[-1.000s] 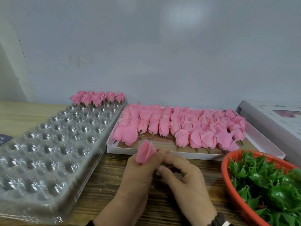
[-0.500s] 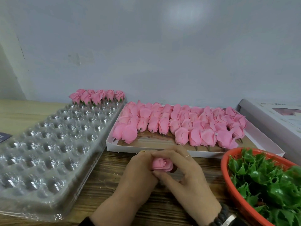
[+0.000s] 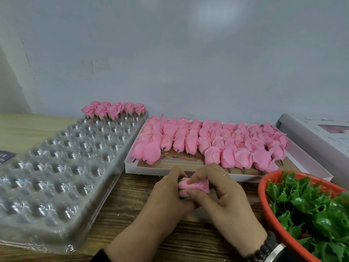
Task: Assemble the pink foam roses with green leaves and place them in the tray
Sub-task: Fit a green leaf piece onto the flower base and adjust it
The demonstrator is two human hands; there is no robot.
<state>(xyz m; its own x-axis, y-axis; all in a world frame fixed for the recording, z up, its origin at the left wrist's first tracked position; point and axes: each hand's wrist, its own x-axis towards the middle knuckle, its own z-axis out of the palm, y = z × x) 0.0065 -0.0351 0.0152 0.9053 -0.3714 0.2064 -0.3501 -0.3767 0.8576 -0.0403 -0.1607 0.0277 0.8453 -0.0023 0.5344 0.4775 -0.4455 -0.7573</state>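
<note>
Low in the middle of the view, both hands hold one pink foam rose [image 3: 194,187] lying sideways over the wooden table. My left hand [image 3: 166,201] grips its base, where a bit of green leaf shows. My right hand [image 3: 221,195] pinches the petals from above and below. A clear plastic tray [image 3: 56,167] with many round cups lies to the left; a row of finished roses [image 3: 115,109] stands along its far end. A white box [image 3: 226,148] behind my hands holds many loose pink roses. An orange basket [image 3: 270,214] of green leaves [image 3: 311,208] sits at the right.
A white wall rises close behind the table. A flat white carton [image 3: 317,133] lies at the far right behind the basket. A dark card [image 3: 5,156] shows at the left edge. Bare wooden table [image 3: 120,214] runs between the tray and my hands.
The rose came down from my left fingertips into both hands and now lies sideways. My right hand closed over its petals, and a green leaf shows at its base.
</note>
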